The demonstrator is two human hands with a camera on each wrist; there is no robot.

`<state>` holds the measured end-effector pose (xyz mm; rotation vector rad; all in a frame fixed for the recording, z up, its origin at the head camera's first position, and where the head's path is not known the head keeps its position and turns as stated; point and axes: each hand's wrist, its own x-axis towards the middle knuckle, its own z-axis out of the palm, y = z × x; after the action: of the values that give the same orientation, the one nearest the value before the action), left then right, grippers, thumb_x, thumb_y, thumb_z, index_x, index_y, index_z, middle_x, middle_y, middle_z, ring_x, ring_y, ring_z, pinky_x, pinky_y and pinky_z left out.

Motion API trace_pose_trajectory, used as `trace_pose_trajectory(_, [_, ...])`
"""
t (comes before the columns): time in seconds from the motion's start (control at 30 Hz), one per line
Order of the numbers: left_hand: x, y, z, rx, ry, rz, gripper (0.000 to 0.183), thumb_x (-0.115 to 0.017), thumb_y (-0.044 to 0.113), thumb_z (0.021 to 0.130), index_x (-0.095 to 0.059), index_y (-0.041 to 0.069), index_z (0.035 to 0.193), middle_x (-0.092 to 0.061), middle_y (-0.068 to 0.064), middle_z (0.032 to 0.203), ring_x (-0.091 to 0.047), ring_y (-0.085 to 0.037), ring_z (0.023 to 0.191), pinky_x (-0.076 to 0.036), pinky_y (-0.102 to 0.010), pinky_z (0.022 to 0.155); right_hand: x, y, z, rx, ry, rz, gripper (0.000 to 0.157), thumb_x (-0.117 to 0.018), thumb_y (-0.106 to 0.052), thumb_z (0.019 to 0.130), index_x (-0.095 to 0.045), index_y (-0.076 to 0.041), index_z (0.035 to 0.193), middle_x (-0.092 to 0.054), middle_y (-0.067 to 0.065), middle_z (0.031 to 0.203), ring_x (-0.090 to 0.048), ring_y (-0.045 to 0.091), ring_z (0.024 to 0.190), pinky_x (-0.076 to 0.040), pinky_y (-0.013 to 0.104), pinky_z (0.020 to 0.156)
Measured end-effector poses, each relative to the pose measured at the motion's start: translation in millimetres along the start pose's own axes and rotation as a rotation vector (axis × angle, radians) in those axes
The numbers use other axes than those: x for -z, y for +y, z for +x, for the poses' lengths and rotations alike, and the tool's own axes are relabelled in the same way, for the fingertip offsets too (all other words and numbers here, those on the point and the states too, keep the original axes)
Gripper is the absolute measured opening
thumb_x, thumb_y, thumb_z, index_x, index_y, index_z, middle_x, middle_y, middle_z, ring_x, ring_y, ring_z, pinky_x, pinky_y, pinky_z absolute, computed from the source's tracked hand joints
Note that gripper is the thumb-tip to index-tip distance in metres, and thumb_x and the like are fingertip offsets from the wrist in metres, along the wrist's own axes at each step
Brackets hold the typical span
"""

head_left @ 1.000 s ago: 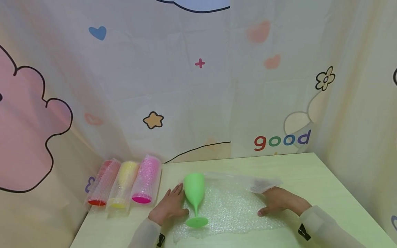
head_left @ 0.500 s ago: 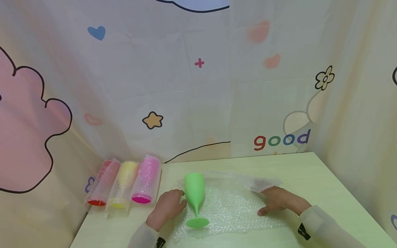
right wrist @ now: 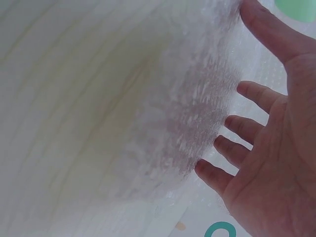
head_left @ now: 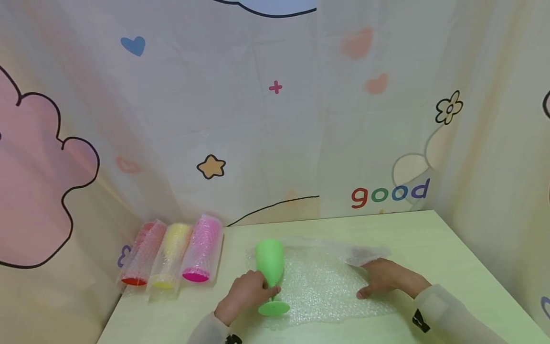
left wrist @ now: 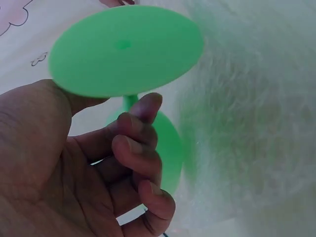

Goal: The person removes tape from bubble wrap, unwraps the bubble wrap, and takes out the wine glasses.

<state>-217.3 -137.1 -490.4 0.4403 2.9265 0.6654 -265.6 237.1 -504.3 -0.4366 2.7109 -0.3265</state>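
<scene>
A green plastic goblet [head_left: 269,258] lies on its side on the left part of a clear bubble wrap sheet [head_left: 322,286], its foot toward me. My left hand [head_left: 246,295] grips it at the stem, the thumb crossing over just above the foot. In the left wrist view the fingers [left wrist: 140,153] curl round the stem below the round foot [left wrist: 128,59]. My right hand [head_left: 388,277] is at the sheet's right end, where a flap rises over its fingers. The right wrist view shows its fingertips [right wrist: 224,140] touching the bubble wrap, with the thumb spread apart.
Three bubble-wrapped goblets, red [head_left: 143,253], yellow [head_left: 172,255] and pink [head_left: 204,248], lie side by side at the table's left. The pale table [head_left: 455,286] meets a printed curtain [head_left: 275,143] at the back and sides.
My left hand has come off the sheet's left edge, drawn back, then moved right and taken hold of the goblet's stem. The right hand keeps its place.
</scene>
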Motion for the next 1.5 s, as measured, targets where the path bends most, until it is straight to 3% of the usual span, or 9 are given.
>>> trace_pose_trajectory(0.13, [-5.2, 1.2, 0.7, 0.018, -0.056, -0.041, 0.048, -0.062, 0.049, 0.082, -0.048, 0.020, 0.045, -0.032, 0.012, 0.046, -0.031, -0.005, 0.044, -0.024, -0.024, 0.040, -0.6, -0.4, -0.5, -0.003, -0.016, -0.004, 0.098, -0.071, -0.066, 0.060, -0.045, -0.013, 0.138, -0.045, 0.013, 0.143, -0.040, 0.038, 0.132, -0.029, 0.060, 0.107])
trace_pose_trajectory(0.4, [-2.8, 2.4, -2.2, -0.035, -0.066, -0.086, 0.050, -0.061, 0.036, 0.085, -0.039, 0.022, 0.043, -0.025, 0.015, 0.043, -0.023, -0.003, 0.041, -0.017, -0.021, 0.039, -0.7, 0.6, -0.8, 0.004, -0.006, -0.002, 0.097, -0.071, -0.066, 0.061, -0.044, -0.015, 0.139, -0.047, 0.010, 0.142, -0.042, 0.035, 0.131, -0.031, 0.058, 0.106])
trace_pose_trajectory(0.83, [17.0, 10.3, -27.9, -0.098, -0.100, -0.224, 0.047, -0.061, 0.033, 0.085, -0.036, 0.020, 0.047, -0.023, 0.014, 0.046, -0.024, -0.001, 0.043, -0.020, -0.017, 0.041, 0.6, -0.6, 0.2, 0.025, 0.004, -0.011, 0.097, -0.072, -0.065, 0.061, -0.041, -0.021, 0.141, -0.043, 0.010, 0.146, -0.038, 0.036, 0.134, -0.028, 0.059, 0.108])
trace_pose_trajectory(1.0, [24.2, 13.0, -31.2, -0.120, -0.074, -0.207, 0.047, -0.061, 0.036, 0.086, -0.043, 0.019, 0.047, -0.027, 0.015, 0.044, -0.025, 0.000, 0.042, -0.021, -0.017, 0.040, 1.1, -0.9, 0.7, 0.042, 0.009, -0.016, 0.094, -0.072, -0.064, 0.062, -0.040, -0.025, 0.142, -0.044, 0.009, 0.145, -0.037, 0.037, 0.134, -0.028, 0.060, 0.107])
trace_pose_trajectory(1.13, [28.3, 12.7, -30.8, -0.136, -0.043, -0.194, 0.048, -0.060, 0.040, 0.087, -0.046, 0.020, 0.046, -0.028, 0.015, 0.043, -0.026, 0.000, 0.042, -0.020, -0.017, 0.040, 0.4, 0.0, 1.3, 0.065, 0.023, -0.015, 0.093, -0.070, -0.065, 0.062, -0.038, -0.030, 0.142, -0.036, 0.006, 0.150, -0.029, 0.035, 0.139, -0.028, 0.062, 0.107])
trace_pose_trajectory(1.5, [31.2, 5.0, -27.1, -0.139, 0.034, -0.218, 0.043, -0.059, 0.037, 0.089, -0.061, 0.011, 0.055, -0.033, 0.014, 0.047, -0.029, 0.001, 0.044, -0.024, -0.016, 0.041, 0.7, -5.8, -9.1, 0.116, 0.048, -0.018, 0.095, -0.069, -0.065, 0.062, -0.035, -0.030, 0.143, -0.022, 0.005, 0.156, -0.022, 0.034, 0.143, -0.029, 0.062, 0.105])
